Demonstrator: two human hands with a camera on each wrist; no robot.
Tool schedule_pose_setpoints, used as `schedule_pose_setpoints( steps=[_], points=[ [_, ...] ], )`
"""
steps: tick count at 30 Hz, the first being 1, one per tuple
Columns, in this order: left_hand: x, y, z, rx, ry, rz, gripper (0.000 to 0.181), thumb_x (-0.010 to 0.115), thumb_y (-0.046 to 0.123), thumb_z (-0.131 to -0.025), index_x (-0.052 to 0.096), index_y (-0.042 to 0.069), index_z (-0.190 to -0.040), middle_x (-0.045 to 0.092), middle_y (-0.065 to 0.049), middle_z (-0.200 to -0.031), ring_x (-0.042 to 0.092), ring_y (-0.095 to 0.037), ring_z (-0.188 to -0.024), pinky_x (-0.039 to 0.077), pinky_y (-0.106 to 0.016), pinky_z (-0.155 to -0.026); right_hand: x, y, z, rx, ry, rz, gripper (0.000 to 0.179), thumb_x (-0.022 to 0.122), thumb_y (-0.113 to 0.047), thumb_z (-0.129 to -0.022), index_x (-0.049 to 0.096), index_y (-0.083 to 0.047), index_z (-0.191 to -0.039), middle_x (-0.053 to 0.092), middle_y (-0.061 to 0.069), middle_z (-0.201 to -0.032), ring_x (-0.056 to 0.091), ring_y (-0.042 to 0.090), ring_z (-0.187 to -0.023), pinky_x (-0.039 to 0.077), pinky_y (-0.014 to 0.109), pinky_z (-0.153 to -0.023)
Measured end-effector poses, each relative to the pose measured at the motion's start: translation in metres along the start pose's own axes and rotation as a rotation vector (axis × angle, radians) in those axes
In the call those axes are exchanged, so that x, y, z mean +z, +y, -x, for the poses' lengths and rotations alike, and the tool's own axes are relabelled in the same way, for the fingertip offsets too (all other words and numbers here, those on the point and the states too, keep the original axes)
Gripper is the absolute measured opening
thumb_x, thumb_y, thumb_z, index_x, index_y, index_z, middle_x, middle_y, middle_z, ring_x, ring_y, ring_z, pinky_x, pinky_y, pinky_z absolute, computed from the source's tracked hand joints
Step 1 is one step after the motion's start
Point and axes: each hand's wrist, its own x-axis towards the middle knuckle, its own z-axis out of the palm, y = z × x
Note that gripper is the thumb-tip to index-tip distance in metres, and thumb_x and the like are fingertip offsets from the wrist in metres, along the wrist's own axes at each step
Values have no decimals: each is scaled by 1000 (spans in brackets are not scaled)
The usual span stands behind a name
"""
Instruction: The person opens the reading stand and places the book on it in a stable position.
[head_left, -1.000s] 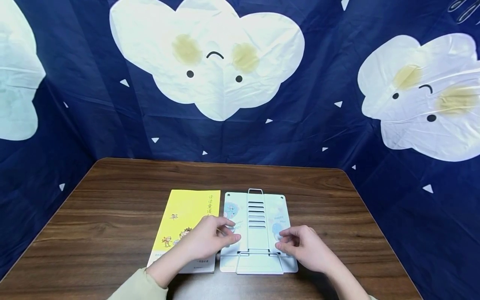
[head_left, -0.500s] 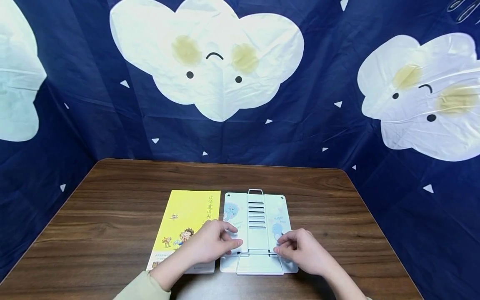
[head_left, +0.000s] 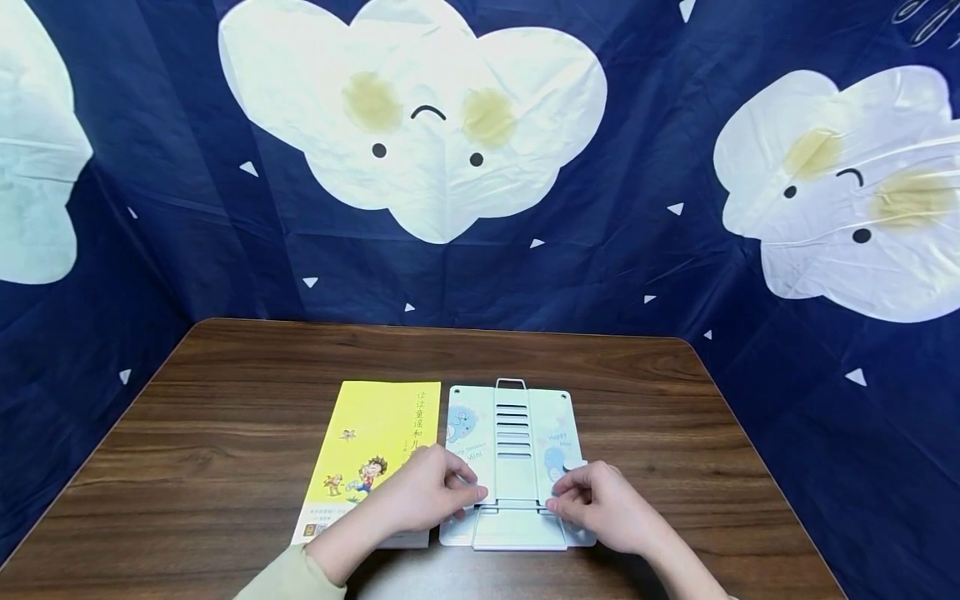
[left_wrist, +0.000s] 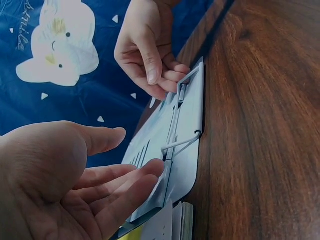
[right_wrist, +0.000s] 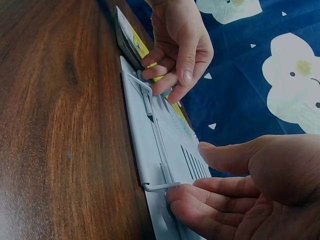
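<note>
A pale blue metal book stand (head_left: 514,479) lies flat on the table, with a slotted middle strip and cartoon prints. At its near end sits a folded wire page holder (head_left: 521,548). My left hand (head_left: 427,490) is over the stand's lower left part, thumb apart from the fingers in the left wrist view, fingertips close to the wire. Opposite it, my right hand (head_left: 600,507) has its fingertips right at the wire's bend in the right wrist view, thumb raised clear. Left of the stand lies a yellow children's book (head_left: 378,417), partly covered by my left hand and forearm.
The brown wood-grain table (head_left: 645,400) carries the book and the stand side by side near its front. Behind and beside it hangs a dark blue cloth (head_left: 637,250) with white clouds. A wire loop (head_left: 512,382) sticks out at the stand's far edge.
Both hands have shifted slightly toward the stand's near end and a little closer together. The book and the stand have stayed where they were.
</note>
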Motion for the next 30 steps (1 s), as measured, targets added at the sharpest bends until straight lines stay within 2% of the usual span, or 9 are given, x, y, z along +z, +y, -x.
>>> schedule_pose_setpoints(
  steps=[6, 14, 22, 30],
  points=[
    [3, -3, -2, 4, -3, -16, 21, 79, 27, -97, 80, 7, -92, 70, 3, -63, 71, -17, -60, 48, -25, -51, 1, 1, -1, -8, -3, 17, 15, 78, -18, -98, 77, -4, -94, 64, -6, -73, 59, 6, -64, 50, 23, -58],
    [4, -9, -4, 24, -7, -44, 23, 79, 28, -97, 81, 11, -83, 68, 4, -59, 61, -8, -51, 39, -22, -44, 2, 1, -3, 21, -17, 4, 13, 77, -16, -98, 77, -3, -96, 67, -2, -75, 62, 12, -67, 53, 26, -59],
    [6, -10, -4, 12, -34, -40, 21, 79, 24, -97, 81, 12, -81, 68, 4, -59, 61, -7, -51, 43, -22, -46, 0, 0, -2, 39, -28, -22, 12, 77, -10, -98, 76, 1, -99, 70, 3, -79, 65, 17, -70, 54, 26, -60],
    [10, -7, -4, -4, -39, -40, 18, 81, 21, -96, 79, 12, -80, 68, 4, -59, 63, -9, -54, 42, -22, -46, 0, 0, -2, 29, -31, 3, 7, 76, -2, -94, 77, 3, -99, 67, 0, -77, 61, 11, -69, 50, 23, -60]
  ],
)
